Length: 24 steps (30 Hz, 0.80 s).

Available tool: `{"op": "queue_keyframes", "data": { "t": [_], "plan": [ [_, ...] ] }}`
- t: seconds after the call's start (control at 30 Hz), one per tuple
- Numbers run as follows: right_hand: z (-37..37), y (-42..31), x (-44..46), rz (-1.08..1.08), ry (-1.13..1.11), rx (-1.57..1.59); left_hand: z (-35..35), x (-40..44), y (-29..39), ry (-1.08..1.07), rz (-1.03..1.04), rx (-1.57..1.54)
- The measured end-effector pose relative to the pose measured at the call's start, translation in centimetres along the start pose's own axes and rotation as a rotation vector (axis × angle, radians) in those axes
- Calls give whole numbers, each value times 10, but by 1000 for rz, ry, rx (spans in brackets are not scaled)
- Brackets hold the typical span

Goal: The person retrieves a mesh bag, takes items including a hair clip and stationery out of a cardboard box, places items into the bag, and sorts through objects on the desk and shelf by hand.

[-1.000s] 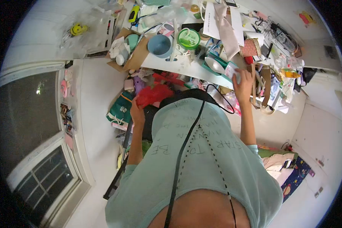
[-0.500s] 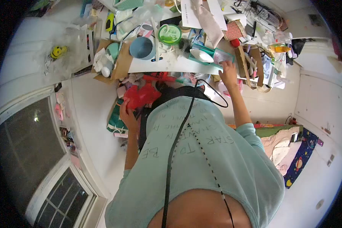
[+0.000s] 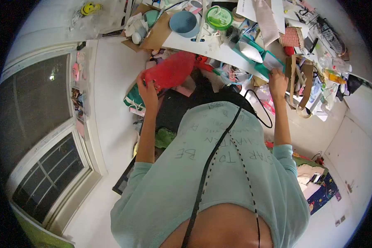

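My left hand [image 3: 148,86] is closed on the edge of a red plastic bag [image 3: 171,70], which spreads out below the desk's front edge. On the right, my right hand [image 3: 278,82] has curled fingers at the near corner of a teal open box [image 3: 282,66] on the desk edge. A white pouch-like item [image 3: 251,52] lies in the box's left part. What the right fingertips touch inside the box is partly hidden.
The white desk [image 3: 182,43] carries a blue bowl [image 3: 184,23], a green-lidded round tub [image 3: 219,17], a pink woven basket [image 3: 292,37] and an open cardboard box [image 3: 305,82]. Under it are a round basket [image 3: 231,76] and a black chair [image 3: 173,109].
The view has turned, so the desk sits higher and farther right. The red bag is spread wider and raised. My right hand has come from over the box to its near corner.
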State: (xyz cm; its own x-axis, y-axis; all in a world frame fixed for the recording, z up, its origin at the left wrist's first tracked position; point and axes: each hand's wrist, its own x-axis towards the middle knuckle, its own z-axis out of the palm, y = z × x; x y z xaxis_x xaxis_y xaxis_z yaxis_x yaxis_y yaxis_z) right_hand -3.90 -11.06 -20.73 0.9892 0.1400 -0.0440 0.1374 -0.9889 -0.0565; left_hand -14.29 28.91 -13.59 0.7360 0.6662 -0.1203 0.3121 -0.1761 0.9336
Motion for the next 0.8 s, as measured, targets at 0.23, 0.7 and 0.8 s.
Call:
{"op": "queue_keyframes", "data": {
  "t": [0.23, 0.7, 0.8],
  "plan": [
    [-39, 3, -40, -140, 14, 168, 16, -13, 1, -176, -198, -91],
    [-75, -108, -41, -942, -219, 443, 65, -125, 97, -856, 160, 20],
    [-10, -158, -42, -848, -320, 658, 64, -145, 94, -905, 262, 81]
  ]
}}
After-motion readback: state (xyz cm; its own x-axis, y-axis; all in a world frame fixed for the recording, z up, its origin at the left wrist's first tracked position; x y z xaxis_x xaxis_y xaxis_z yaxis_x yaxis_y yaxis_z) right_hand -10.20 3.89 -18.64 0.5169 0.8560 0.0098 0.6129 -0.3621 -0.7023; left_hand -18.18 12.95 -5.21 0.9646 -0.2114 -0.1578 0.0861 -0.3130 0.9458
